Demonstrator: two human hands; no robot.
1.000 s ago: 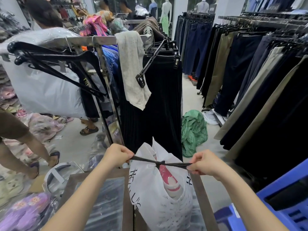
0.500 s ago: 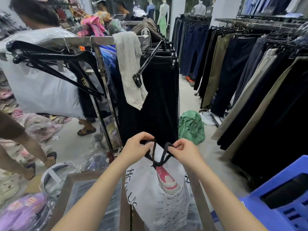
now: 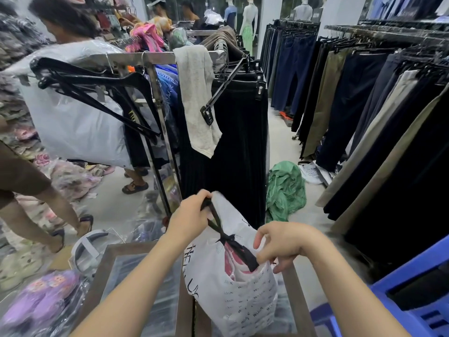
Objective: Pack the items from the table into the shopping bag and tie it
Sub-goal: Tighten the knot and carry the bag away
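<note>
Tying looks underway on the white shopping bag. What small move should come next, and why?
Probably pull both black handles apart to cinch the knot. The left hand grips one handle, raised; the right hand curls at the other's end, grip unclear. The knot looks loose, and the shopping bag gapes beneath it, showing pink contents.
</note>
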